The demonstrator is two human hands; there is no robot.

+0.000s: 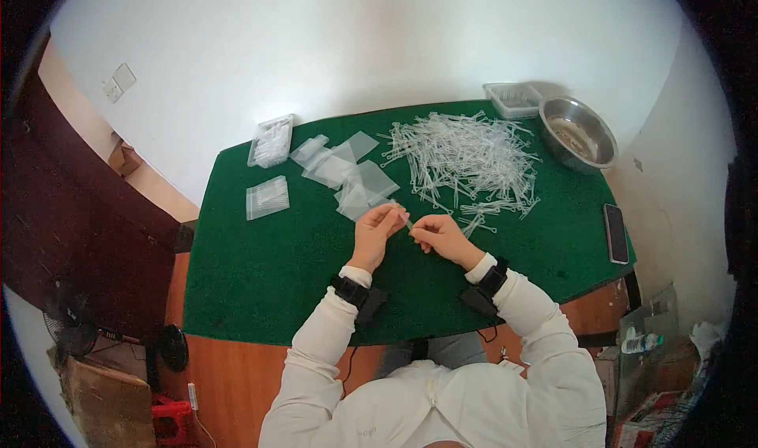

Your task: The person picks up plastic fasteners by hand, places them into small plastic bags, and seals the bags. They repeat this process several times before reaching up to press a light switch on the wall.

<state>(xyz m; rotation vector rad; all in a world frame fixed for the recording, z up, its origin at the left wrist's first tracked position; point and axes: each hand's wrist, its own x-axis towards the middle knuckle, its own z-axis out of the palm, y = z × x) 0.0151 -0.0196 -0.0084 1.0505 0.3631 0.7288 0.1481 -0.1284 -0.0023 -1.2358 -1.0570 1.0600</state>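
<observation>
Over the middle of the green-topped table, my left hand [380, 231] and my right hand [442, 238] face each other, close but apart. Their fingers are pinched at either end of a thin, clear plastic piece [407, 222], too small to tell exactly. Just beyond my left hand lie several loose, flat clear plastic bags [371, 181], overlapping. A big heap of clear plastic sticks with looped ends [466, 160] spreads beyond my right hand, and a few stray sticks [478, 221] lie nearer to it.
At the left lie a filled clear bag [268, 198] and a clear tray of white sticks [271, 141]. A clear plastic container [513, 101] and a metal bowl [578, 134] stand at the back right. A phone [615, 233] rests by the right edge of the green table [268, 282].
</observation>
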